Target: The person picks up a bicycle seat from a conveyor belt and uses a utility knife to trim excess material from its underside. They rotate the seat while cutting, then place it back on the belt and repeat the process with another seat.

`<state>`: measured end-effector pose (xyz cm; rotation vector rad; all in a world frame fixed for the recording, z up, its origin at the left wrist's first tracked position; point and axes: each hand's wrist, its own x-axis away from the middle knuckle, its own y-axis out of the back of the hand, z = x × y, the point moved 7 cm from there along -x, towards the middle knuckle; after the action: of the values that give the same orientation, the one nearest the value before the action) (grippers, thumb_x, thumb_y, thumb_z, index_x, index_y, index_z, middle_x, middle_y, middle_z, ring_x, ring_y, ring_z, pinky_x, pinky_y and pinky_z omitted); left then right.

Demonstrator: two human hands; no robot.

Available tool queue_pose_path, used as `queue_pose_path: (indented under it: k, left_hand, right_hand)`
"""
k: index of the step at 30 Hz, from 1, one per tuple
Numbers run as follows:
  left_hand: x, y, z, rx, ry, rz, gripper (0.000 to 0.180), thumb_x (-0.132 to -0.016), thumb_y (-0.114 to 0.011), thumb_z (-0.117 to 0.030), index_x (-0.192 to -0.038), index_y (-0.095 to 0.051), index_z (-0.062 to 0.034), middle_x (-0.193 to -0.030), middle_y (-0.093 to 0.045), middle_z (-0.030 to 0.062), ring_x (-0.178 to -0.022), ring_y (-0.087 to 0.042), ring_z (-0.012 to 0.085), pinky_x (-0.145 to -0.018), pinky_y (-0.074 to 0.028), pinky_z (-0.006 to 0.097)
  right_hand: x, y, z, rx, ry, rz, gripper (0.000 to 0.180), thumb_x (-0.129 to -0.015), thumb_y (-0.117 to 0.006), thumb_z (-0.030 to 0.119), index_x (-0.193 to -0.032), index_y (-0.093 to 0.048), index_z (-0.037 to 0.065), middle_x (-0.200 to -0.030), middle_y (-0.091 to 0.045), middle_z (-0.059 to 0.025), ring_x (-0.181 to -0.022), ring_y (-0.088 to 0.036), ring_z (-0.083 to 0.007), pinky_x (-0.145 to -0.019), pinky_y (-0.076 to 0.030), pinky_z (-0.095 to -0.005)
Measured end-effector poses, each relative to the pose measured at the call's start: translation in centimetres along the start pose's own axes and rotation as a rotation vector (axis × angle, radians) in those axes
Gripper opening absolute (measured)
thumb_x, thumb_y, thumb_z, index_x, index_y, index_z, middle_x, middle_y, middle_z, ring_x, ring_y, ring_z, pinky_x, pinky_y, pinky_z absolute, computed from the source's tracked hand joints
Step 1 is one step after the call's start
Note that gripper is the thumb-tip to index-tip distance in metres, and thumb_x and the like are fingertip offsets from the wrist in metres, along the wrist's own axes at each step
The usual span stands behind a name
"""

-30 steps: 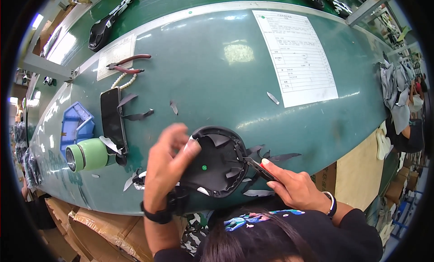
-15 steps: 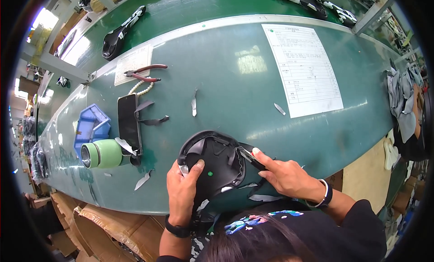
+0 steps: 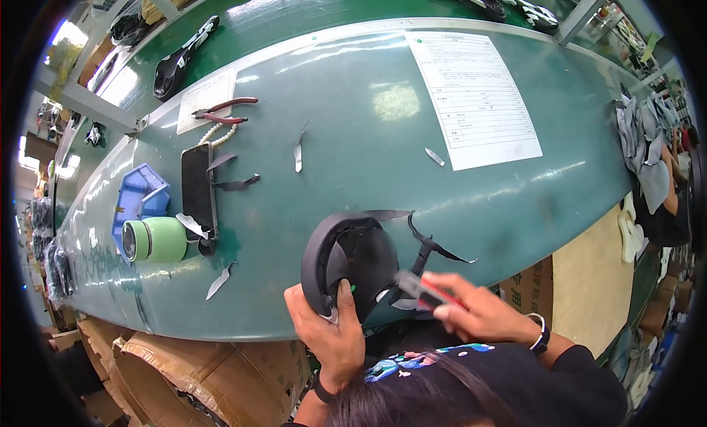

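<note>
My left hand (image 3: pixel 328 335) grips a black bicycle saddle (image 3: pixel 320 261) near the table's front edge, thumb against its hollow inner side. The saddle is tilted, its wide rounded end up, and a small green dot shows partly beside my thumb. In my right hand (image 3: pixel 482 309) is a grey and red utility knife (image 3: pixel 426 291), blurred by motion, just right of the saddle. Black trimmed strips (image 3: pixel 434 246) lie on the table beyond the knife. Whether the blade touches anything cannot be made out.
On the green table (image 3: pixel 331 95) are a printed sheet (image 3: pixel 486 110), red-handled cutters (image 3: pixel 221 112), a black phone (image 3: pixel 197 187), a blue tray (image 3: pixel 136 198), a green jar (image 3: pixel 158 239) and loose scraps (image 3: pixel 298 154). Cardboard boxes (image 3: pixel 206 361) stand below the near edge. More saddles (image 3: pixel 180 62) lie beyond.
The saddle has been tilted up, so its outer rim shows more. My right hand with the knife has drawn back from the rim, nearer my body. Black strips now show on the table.
</note>
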<state>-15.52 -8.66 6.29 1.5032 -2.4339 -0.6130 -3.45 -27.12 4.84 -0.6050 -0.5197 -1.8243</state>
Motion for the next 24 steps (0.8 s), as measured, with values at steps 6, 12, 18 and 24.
queue_pose_path:
  k: [6, 12, 18, 24]
  left_hand:
    - [0.3, 0.1, -0.3, -0.081, -0.073, 0.022, 0.029, -0.088, -0.070, -0.017, -0.099, -0.051, 0.0015, -0.093, -0.047, 0.0127, -0.081, -0.051, 0.0289, -0.074, -0.043, 0.037]
    - [0.0, 0.0, -0.8, -0.117, -0.087, 0.053, 0.031, -0.087, -0.070, -0.019, -0.098, -0.051, 0.0019, -0.092, -0.048, 0.0130, -0.081, -0.051, 0.0299, -0.074, -0.042, 0.039]
    - [-1.4, 0.0, -0.2, -0.046, -0.064, 0.082, 0.032, -0.089, -0.070, -0.021, -0.099, -0.051, 0.0029, -0.091, -0.049, 0.0133, -0.080, -0.052, 0.0298, -0.074, -0.042, 0.038]
    - [-2.3, -1.1, 0.4, 0.146, 0.053, 0.145, 0.033, -0.089, -0.070, -0.022, -0.098, -0.053, 0.0042, -0.088, -0.050, 0.0126, -0.080, -0.053, 0.0281, -0.074, -0.043, 0.038]
  right_hand:
    - [-5.1, 4.2, 5.2, 0.081, 0.440, -0.457, 0.064, -0.090, -0.063, 0.010, -0.147, -0.031, 0.011, -0.085, -0.066, -0.0124, -0.069, -0.065, -0.0207, -0.060, -0.051, -0.0333]
    - [-8.9, 2.6, 7.4, 0.371, 0.642, -0.405, 0.067, -0.084, -0.070, 0.009, -0.143, -0.037, 0.006, -0.132, -0.055, -0.0225, -0.106, -0.062, -0.0408, -0.087, -0.051, -0.0425]
    - [-8.8, 2.7, 8.0, 0.398, 0.733, -0.472, 0.057, -0.081, -0.061, 0.000, -0.134, -0.041, 0.000, -0.097, -0.063, -0.0262, -0.085, -0.063, -0.0442, -0.069, -0.050, -0.0467]
    - [-6.7, 5.4, 8.3, 0.506, 0.711, -0.853, 0.050, -0.080, -0.063, 0.002, -0.128, -0.047, -0.001, -0.087, -0.063, -0.0223, -0.072, -0.065, -0.0359, -0.066, -0.051, -0.0391]
